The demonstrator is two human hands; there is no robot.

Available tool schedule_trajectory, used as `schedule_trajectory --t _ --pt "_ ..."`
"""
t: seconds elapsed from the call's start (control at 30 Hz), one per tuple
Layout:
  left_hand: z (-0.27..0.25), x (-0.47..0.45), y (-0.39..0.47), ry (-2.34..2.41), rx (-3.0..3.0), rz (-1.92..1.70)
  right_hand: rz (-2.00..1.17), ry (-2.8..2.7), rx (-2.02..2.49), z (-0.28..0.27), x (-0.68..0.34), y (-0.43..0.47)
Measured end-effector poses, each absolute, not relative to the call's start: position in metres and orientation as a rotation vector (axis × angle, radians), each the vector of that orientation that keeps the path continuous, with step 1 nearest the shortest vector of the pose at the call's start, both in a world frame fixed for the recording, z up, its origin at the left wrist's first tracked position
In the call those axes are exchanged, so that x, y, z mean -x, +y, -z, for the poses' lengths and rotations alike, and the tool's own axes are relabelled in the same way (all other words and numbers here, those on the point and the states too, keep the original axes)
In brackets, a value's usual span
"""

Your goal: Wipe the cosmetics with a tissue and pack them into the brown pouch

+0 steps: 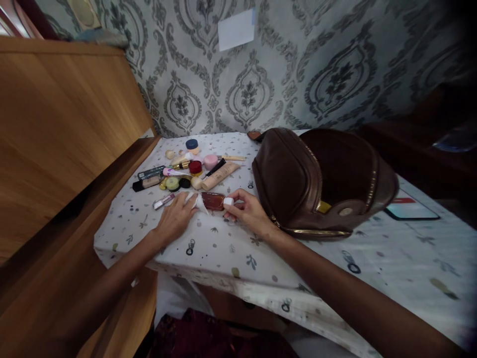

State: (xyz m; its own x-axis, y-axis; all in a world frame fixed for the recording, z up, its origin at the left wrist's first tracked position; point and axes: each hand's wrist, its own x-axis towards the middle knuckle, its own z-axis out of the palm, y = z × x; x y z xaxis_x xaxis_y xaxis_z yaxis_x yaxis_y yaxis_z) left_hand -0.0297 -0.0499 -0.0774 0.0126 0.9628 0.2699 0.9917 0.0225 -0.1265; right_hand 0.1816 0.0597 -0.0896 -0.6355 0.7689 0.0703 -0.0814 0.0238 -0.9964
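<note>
A small bottle of reddish-brown liquid [213,201] with a white cap lies sideways just above the tabletop, between my two hands. My right hand [246,210] pinches it at the cap end. In my left hand [178,216] is a crumpled white tissue [199,203], pressed to the bottle's other end. That end is hidden by the tissue and fingers. Close to my left fingers lies a slim lip gloss tube [164,201]. Just beyond the bottle is a beige squeeze tube [221,176], among several cosmetic jars, tubes and bottles.
A brown leather bag [286,184] stands unzipped right of my hands. Past it lies a phone [412,205]. Among the cosmetics are a red jar [195,168] and a blue-lidded jar [192,146]. A wooden cabinet [67,94] borders the patterned tablecloth [223,248] on the left.
</note>
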Motion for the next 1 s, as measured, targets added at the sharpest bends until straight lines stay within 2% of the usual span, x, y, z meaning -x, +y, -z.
schedule_trajectory --t 0.23,0.33,0.43,0.67,1.0 --pt "0.072 0.037 -0.049 -2.046 2.172 0.73 -1.692 -1.585 0.68 0.087 -0.183 0.058" --pt "0.062 0.028 -0.046 -1.951 2.152 0.868 -1.673 -1.598 0.65 0.089 -0.181 0.058" --pt "0.048 0.009 -0.04 -1.807 2.212 0.806 -1.56 -1.665 0.542 0.091 -0.179 0.058" --pt "0.028 -0.007 -0.021 -1.653 2.474 0.314 -1.135 -1.963 0.38 0.089 -0.186 0.053" --pt "0.039 0.044 -0.039 -2.125 2.53 0.541 -1.149 -2.026 0.351 0.093 -0.188 0.058"
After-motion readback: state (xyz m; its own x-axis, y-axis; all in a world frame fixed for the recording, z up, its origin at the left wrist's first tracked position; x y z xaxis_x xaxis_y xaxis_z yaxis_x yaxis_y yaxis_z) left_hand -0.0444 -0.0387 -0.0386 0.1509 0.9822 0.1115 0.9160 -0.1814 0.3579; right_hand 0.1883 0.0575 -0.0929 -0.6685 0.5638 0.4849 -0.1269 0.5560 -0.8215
